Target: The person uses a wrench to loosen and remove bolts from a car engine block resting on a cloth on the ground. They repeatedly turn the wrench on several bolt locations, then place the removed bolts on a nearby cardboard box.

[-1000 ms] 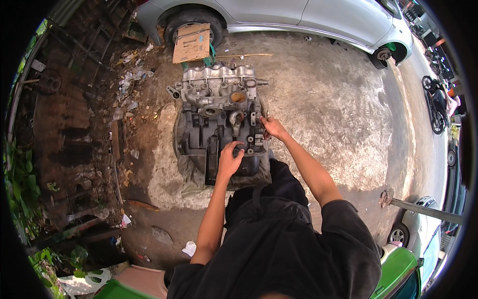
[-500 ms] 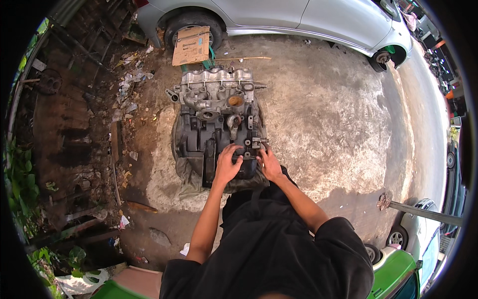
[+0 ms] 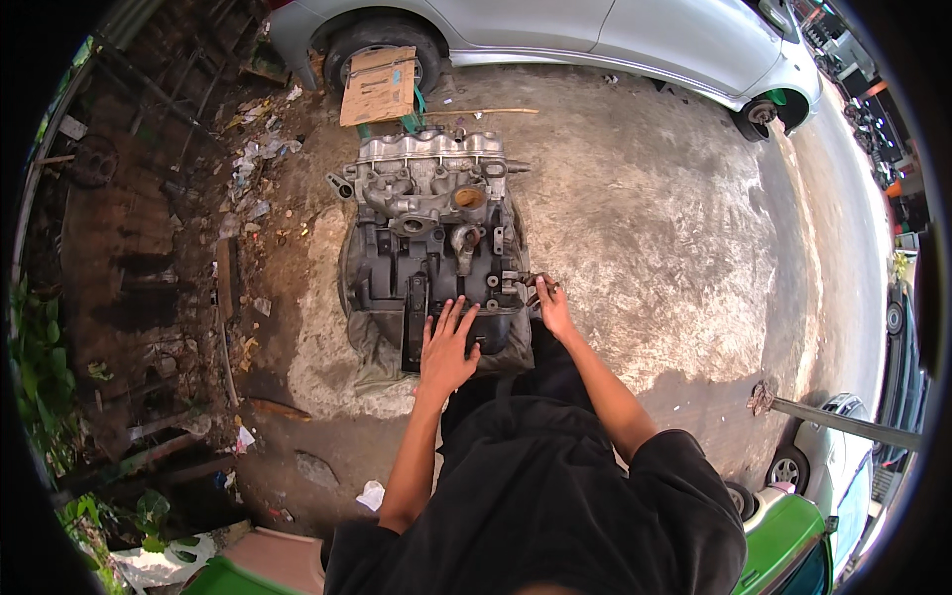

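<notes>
A car engine point(image 3: 431, 178) lies in front of me, with a silvery ribbed top at its far end and a dark block toward me. My left hand point(image 3: 448, 354) rests on the near, dark part of the block with its fingers spread, holding nothing. At the engine's right edge, my right hand point(image 3: 552, 304) has its fingers closed around a small part beside a metal fitting point(image 3: 514, 282). The fingers partly cover that part, so its kind is unclear. A rusty round opening point(image 3: 467, 198) shows on the engine's upper right.
Grey cloth point(image 3: 372, 359) lies under the engine on stained concrete. Beyond it, a cardboard sheet point(image 3: 379, 87) sits on a green stand by a silver car point(image 3: 535, 30). Litter and scrap point(image 3: 260, 159) spread along the left. A pole point(image 3: 843, 421) juts in at the right.
My left hand has flattened out on the block, its fingers spreading. My right hand has moved slightly right and away from the block, its fingers now closed around a small part.
</notes>
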A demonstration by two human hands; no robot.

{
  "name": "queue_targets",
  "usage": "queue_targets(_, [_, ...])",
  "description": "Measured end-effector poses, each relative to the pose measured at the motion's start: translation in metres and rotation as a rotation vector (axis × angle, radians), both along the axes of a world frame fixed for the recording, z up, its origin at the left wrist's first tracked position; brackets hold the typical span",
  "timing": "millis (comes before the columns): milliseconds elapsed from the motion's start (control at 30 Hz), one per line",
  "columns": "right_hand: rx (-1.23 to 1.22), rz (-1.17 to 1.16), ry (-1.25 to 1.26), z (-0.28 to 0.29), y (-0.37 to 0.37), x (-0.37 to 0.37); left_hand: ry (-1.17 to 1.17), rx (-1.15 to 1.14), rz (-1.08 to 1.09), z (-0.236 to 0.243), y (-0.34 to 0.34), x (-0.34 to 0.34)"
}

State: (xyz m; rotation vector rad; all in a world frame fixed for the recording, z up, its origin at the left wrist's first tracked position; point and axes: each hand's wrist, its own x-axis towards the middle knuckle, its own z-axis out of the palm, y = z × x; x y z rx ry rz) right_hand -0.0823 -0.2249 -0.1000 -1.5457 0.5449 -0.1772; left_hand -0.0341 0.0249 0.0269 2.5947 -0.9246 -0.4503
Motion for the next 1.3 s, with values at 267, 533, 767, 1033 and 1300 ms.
queue_targets(267, [-0.198, 0.222, 0.295, 0.028, -0.036, 0.038, 0.026, 0.091, 0.002, -0.013, -0.004, 0.008])
queue_targets(533, [-0.308, 0.191, 0.276, 0.049, -0.04, 0.056, 0.025, 0.106, -0.028, -0.016, -0.002, 0.009])
queue_targets(767, [-0.301, 0.226, 0.392, 0.032, -0.048, 0.066, 0.004, 0.071, -0.019, -0.017, -0.002, 0.008])
queue_targets(1033, [-0.634, 0.23, 0.321, 0.035, -0.032, 0.077, 0.053, 0.13, -0.016, -0.012, -0.005, 0.01])
queue_targets(1300, [-0.477, 0.296, 0.4, 0.044, -0.041, 0.082, 0.031, 0.112, -0.027, -0.015, -0.004, 0.01])
